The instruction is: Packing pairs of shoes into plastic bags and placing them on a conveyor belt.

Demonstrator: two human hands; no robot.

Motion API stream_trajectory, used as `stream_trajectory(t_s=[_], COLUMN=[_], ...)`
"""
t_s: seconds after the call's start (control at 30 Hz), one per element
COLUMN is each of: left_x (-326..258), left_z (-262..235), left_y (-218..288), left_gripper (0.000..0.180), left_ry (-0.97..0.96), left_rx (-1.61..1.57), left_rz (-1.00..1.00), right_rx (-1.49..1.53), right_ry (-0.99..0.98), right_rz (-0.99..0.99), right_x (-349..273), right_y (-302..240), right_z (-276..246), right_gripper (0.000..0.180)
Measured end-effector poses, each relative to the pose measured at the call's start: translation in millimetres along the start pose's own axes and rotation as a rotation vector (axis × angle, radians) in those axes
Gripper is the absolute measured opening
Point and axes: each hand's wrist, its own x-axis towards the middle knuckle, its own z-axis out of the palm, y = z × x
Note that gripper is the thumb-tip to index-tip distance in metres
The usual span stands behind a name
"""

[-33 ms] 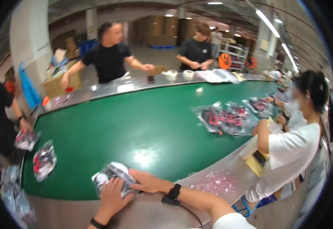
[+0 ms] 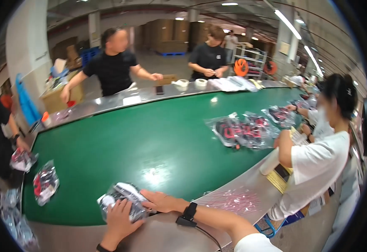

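Note:
A clear plastic bag (image 2: 123,194) with a dark and white item inside lies at the near edge of the green conveyor belt (image 2: 149,138). My left hand (image 2: 118,220) covers the bag's near left part, fingers curled over it. My right hand (image 2: 160,200) presses on the bag's right end; a black band with a cable sits on that wrist. Both hands hold the bag down where the belt meets the steel ledge (image 2: 166,233).
Another packed bag (image 2: 44,182) lies at the belt's left end, several more (image 2: 242,132) at the right. A person in white (image 2: 318,168) works at the right ledge beside pink strips (image 2: 234,199). Two people in black stand across the belt near tape rolls (image 2: 181,83).

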Motion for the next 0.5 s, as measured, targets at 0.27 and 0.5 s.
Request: stream_trajectory(t_s=[0.27,0.5], left_x=[18.1,34.2], left_z=[4.4,12.4], left_y=[-51.0,-198.8], left_gripper=[0.069,0.052], left_ry=[0.168,0.698], left_rx=[-0.209,-0.132], left_rz=[-0.148,-0.532], right_rx=[-0.360,-0.705], right_ry=[0.458,0.966], right_rz=[0.330,0.447], right_x=[-67.9,-104.9], right_y=[123.5,186.5], right_z=[-103.9,-223.3], right_gripper=[0.038,0.046])
